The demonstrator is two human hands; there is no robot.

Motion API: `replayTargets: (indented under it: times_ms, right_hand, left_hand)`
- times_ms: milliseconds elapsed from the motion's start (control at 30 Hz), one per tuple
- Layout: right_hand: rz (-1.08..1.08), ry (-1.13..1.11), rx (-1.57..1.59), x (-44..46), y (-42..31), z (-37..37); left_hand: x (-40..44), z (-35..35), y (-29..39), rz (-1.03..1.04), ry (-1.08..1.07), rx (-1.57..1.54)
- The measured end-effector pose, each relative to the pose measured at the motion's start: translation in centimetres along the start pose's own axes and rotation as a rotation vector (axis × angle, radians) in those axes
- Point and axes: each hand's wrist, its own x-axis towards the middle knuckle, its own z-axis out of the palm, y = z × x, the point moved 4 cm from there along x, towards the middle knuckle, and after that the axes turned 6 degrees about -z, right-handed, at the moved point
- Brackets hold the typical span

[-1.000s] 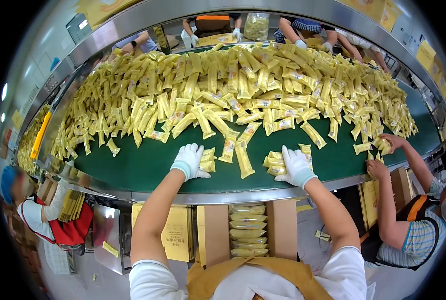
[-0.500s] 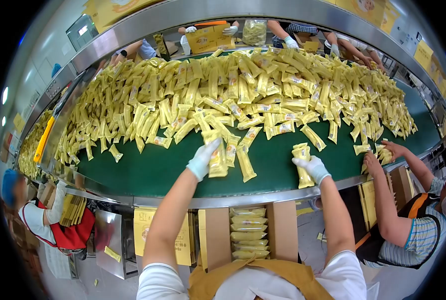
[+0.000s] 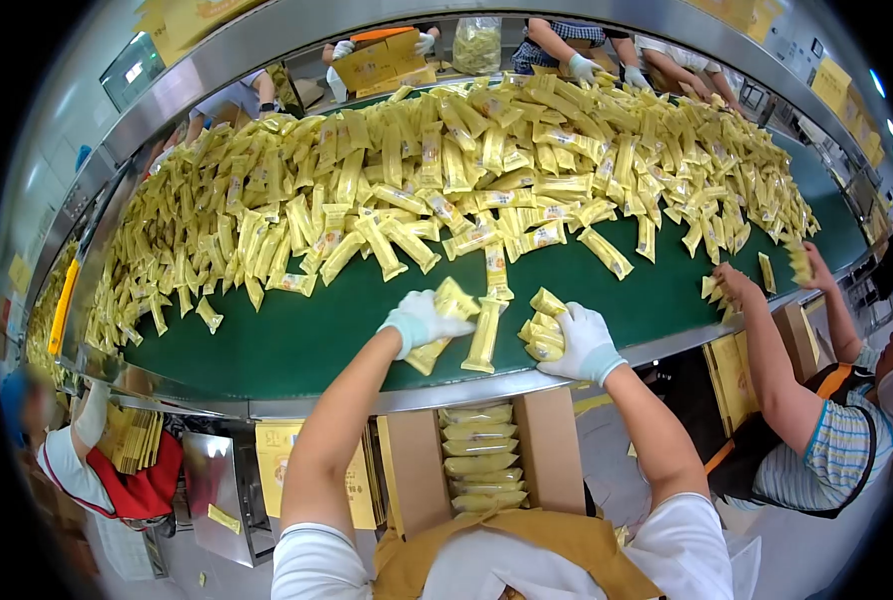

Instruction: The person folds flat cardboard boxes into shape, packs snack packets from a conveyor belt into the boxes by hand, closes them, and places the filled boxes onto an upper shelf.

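My left hand [image 3: 422, 322], in a white glove, is closed around yellow snack packets [image 3: 454, 298]. Its fingertips reach toward a single packet [image 3: 483, 337] lying on the green conveyor belt [image 3: 367, 372]. My gloved right hand [image 3: 585, 345] grips a small bundle of packets [image 3: 543, 330] just above the belt's near side. Behind both hands rises a large heap of the same wrapped packets [image 3: 417, 160]. Below, against my apron, an open cardboard box [image 3: 553, 450] holds a stacked row of packets [image 3: 482, 447].
A metal rail [image 3: 417, 398] edges the belt. At the right, a co-worker [image 3: 817, 440] in a striped shirt handles packets; at the left stands another in a red apron [image 3: 152, 480]. Opposite, gloved people work around a yellow carton [image 3: 379, 62]. Flat cartons [image 3: 279, 465] stand beside my box.
My right hand has moved left with its packets, nearer my left hand. My left hand has tilted its packets, and the loose packet has shifted slightly. The right-hand co-worker's hands have spread apart.
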Motion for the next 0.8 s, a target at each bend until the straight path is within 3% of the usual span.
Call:
replayTargets:
  times_ms: [133,333,367,500,567,633,667,733,800]
  right_hand:
    - [-0.054,0.008,-0.018,-0.3,-0.7,-0.2]
    - [0.055,-0.157,-0.019,1.0,-1.2,-0.7]
    - [0.146,-0.274,0.107,1.4,-1.5,-2.1]
    - [0.048,0.095,0.681,0.6,-2.0,-5.6]
    - [-0.048,0.025,0.980,-1.3,-5.4,-10.1]
    - [-0.373,-0.065,0.832,-2.8,-9.5,-14.6]
    - [-0.584,-0.116,0.561,-3.2,-12.3,-16.5]
    - [-0.653,-0.314,0.267,-4.5,-16.2,-13.9]
    - [-0.716,-0.594,-0.100,-5.6,-20.1,-11.4]
  left_hand:
    - [-3.9,-1.6,-3.8,-0.110,0.162,0.349]
    - [-7.2,1.0,-7.0,-0.070,0.412,0.371]
    - [-7.2,1.1,-7.2,-0.095,0.369,0.358]
    - [-6.9,1.0,-8.3,-0.158,0.277,0.313]
    - [-7.1,0.8,-8.5,-0.161,0.280,0.273]
    - [-7.1,0.8,-9.6,-0.113,0.383,0.131]
    - [-7.2,0.6,-10.1,-0.084,0.434,0.065]
    - [-6.6,1.0,-13.5,0.068,0.618,-0.297]
    - [-8.0,0.1,-13.3,0.166,0.199,-1.156]
